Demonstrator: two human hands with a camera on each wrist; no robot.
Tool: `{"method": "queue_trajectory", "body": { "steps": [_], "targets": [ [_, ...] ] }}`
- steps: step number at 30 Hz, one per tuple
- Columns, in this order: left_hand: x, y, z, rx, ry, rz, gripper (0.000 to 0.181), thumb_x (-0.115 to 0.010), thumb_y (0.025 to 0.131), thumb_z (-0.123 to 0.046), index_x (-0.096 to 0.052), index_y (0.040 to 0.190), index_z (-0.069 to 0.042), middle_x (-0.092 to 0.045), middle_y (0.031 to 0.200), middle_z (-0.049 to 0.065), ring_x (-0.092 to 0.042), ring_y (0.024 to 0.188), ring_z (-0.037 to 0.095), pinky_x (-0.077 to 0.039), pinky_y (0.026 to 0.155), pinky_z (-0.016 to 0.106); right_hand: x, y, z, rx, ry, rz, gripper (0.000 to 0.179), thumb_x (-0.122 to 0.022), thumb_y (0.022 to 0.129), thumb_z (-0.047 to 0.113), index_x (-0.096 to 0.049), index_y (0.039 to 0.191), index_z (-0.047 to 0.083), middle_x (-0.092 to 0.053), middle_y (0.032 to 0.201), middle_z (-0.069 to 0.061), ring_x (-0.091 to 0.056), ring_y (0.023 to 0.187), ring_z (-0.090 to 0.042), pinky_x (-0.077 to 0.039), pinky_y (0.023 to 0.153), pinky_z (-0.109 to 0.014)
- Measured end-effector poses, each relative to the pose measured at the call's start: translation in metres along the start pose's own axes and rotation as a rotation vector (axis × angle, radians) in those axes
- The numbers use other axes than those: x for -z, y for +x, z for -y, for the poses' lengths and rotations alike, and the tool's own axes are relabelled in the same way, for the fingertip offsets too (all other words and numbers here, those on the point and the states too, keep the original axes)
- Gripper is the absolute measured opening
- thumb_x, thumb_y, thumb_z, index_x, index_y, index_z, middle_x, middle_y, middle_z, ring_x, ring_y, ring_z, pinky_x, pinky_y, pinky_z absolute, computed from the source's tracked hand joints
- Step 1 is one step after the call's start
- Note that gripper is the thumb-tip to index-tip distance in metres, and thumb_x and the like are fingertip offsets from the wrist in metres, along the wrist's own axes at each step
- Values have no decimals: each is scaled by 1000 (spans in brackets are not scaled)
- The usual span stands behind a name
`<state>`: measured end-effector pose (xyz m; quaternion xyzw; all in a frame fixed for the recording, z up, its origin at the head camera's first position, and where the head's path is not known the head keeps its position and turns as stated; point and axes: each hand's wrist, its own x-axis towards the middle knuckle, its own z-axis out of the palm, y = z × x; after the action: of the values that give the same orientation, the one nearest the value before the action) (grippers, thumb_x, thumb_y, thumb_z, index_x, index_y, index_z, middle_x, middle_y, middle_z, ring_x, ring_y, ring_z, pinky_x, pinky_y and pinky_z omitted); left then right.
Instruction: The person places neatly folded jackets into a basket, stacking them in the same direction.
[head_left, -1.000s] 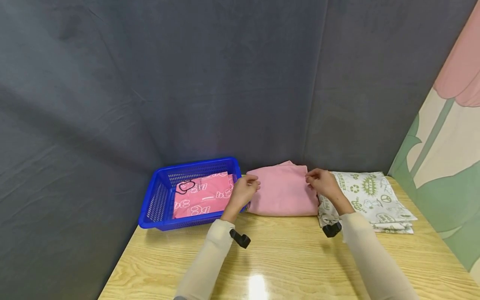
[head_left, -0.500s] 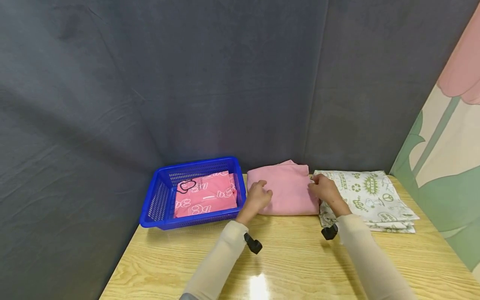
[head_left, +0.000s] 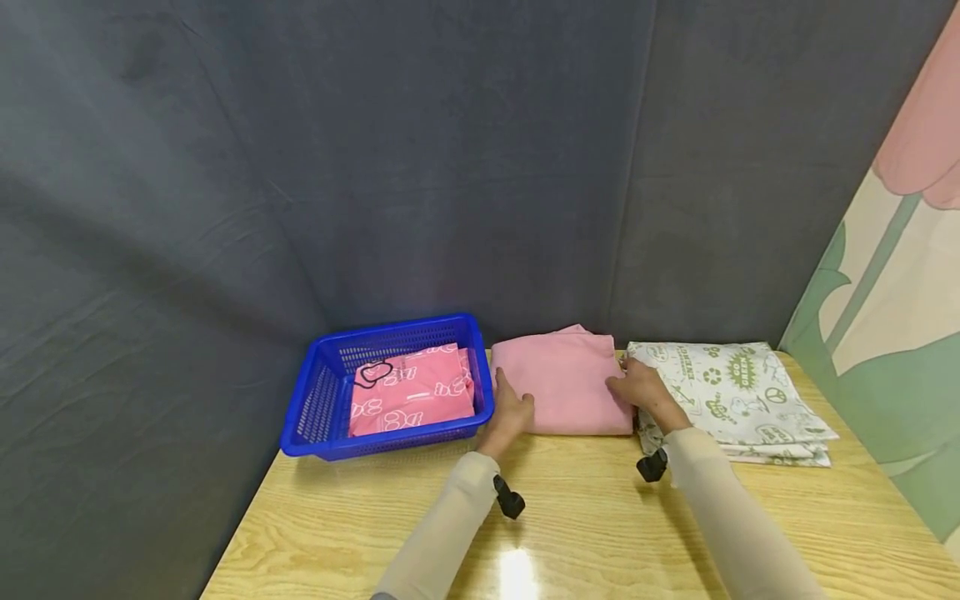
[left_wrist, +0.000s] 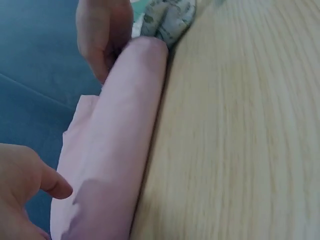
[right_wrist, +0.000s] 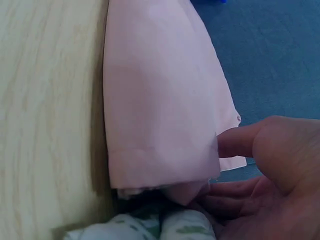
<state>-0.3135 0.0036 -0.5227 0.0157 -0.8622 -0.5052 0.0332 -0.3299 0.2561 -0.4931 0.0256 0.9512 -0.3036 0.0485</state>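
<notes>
A folded plain pink cloth point(head_left: 564, 383) lies on the table between a blue basket and a green-printed white cloth. My left hand point(head_left: 511, 414) is at its left end, thumb and forefinger spread apart. In the left wrist view the left thumb point(left_wrist: 56, 186) reaches toward the pink cloth, while the other fingers are mostly out of frame. At the right end, my right hand point(head_left: 647, 393) pinches the edge. Its thumb point(right_wrist: 237, 142) lies against the upper side in the right wrist view, and the fingers point(right_wrist: 225, 197) are tucked in at the edge beneath.
The blue perforated basket point(head_left: 318, 450) holds a folded pink cloth point(head_left: 412, 400) with white drawings and a dark cord. Folded white cloth point(head_left: 738, 392) with green print lies close by the right hand. A dark curtain point(head_left: 480, 167) hangs behind the wooden table point(head_left: 585, 517).
My left hand has moved right from beside the basket, over the plain pink cloth, then lower to its left end. My right hand has come down and closed on the right edge.
</notes>
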Motion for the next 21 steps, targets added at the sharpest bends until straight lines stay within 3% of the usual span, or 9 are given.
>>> {"method": "queue_trajectory", "body": {
  "steps": [5, 17, 21],
  "targets": [
    [-1, 2, 6, 16, 28, -80, 78, -60, 96, -7, -23, 160, 16, -29, 166, 39, -28, 159, 48, -22, 133, 53, -8, 1, 3, 11, 4, 1, 64, -61, 98, 28, -52, 137, -23, -60, 134, -44, -62, 121, -57, -55, 101, -61],
    [0, 1, 12, -1, 100, -167, 71, -61, 99, -15, -34, 160, 8, -42, 163, 30, -36, 156, 41, -27, 131, 50, -13, 0, 10, -4, 13, 15, 76, -62, 100, 28, -35, 151, -23, -45, 150, -46, -49, 137, -61, -45, 115, -63],
    [0, 2, 11, -30, 97, -194, 77, -64, 98, -14, -31, 164, 3, -44, 163, 26, -36, 156, 39, -27, 132, 49, -11, -2, 9, -14, 64, 21, 72, -65, 99, 29, -43, 145, -22, -53, 143, -45, -58, 128, -57, -49, 110, -63]
  ]
}}
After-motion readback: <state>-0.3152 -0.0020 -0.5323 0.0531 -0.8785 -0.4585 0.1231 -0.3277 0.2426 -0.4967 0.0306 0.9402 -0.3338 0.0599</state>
